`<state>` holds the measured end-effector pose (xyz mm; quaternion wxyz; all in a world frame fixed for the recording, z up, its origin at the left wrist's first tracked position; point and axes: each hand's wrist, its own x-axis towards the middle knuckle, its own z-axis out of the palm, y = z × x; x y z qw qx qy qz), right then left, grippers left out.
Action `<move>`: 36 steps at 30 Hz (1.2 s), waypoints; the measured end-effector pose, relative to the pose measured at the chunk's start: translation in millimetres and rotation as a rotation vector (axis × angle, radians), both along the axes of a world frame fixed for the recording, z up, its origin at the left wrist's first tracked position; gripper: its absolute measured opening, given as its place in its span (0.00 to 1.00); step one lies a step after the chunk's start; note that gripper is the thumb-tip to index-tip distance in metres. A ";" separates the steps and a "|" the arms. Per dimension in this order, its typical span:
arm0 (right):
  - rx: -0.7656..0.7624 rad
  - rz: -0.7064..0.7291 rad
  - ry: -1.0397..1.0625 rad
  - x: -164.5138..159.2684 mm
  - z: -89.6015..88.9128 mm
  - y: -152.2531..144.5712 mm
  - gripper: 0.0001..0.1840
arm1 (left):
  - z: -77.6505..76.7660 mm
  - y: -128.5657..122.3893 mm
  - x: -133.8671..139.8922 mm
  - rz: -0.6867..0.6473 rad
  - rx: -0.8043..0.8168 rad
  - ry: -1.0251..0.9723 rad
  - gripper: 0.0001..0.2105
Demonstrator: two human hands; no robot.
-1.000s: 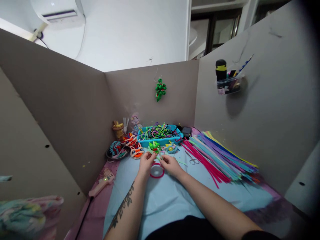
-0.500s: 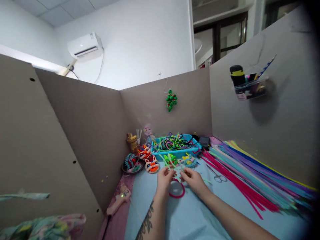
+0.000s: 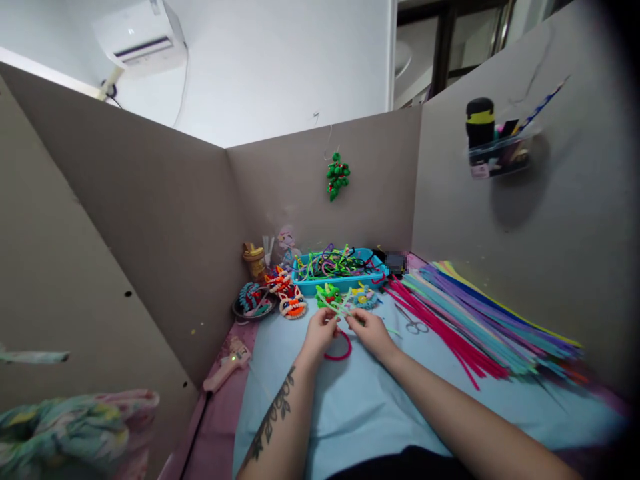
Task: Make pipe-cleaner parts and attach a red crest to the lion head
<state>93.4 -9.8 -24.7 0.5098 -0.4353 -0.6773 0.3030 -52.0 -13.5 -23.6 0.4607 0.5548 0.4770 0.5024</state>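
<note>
Pale green pipe cleaners (image 3: 342, 309) cross between my two hands over the light blue cloth (image 3: 370, 400). My left hand (image 3: 319, 333) pinches them from the left, thumb against fingers. From the right, my right hand (image 3: 373, 335) pinches them too, and a thin green end sticks out past its outer side. A red pipe cleaner loop (image 3: 339, 359) shows just below the hands; whether it is joined to the green ones I cannot tell. Just beyond my fingertips are a green pipe-cleaner figure (image 3: 327, 293) and a blue and yellow one (image 3: 365, 297).
Behind stands a blue tray (image 3: 313, 287) of tangled pipe cleaners. Scissors (image 3: 416, 327) and long pipe cleaners (image 3: 480, 320) lie at right. Orange figures (image 3: 293, 305), a dark bowl (image 3: 256, 312) and a pink glue gun (image 3: 227, 370) are at left. Grey partitions (image 3: 320, 160) enclose the table.
My view has tilted downward, so the surroundings sit higher in the picture. Both hands keep their pinch on the green pipe cleaners, which now cross at a flatter angle.
</note>
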 end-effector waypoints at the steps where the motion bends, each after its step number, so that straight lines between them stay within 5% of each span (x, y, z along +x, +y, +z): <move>1: 0.004 -0.005 -0.010 0.0 0.0 0.0 0.11 | 0.4 -0.1 0.1 -0.004 0.011 0.007 0.12; 9: 0.048 -0.003 -0.060 -2.0 -1.5 -0.2 0.10 | 0.6 1.5 -2.9 0.042 0.085 0.072 0.13; 21: 0.135 -0.109 0.040 3.8 -2.3 4.0 0.18 | 5.1 6.2 -11.2 0.272 -0.060 0.012 0.15; 36: 0.027 -0.034 0.066 1.1 2.7 -0.9 0.11 | 7.3 -1.3 -2.5 0.030 -0.117 -0.149 0.13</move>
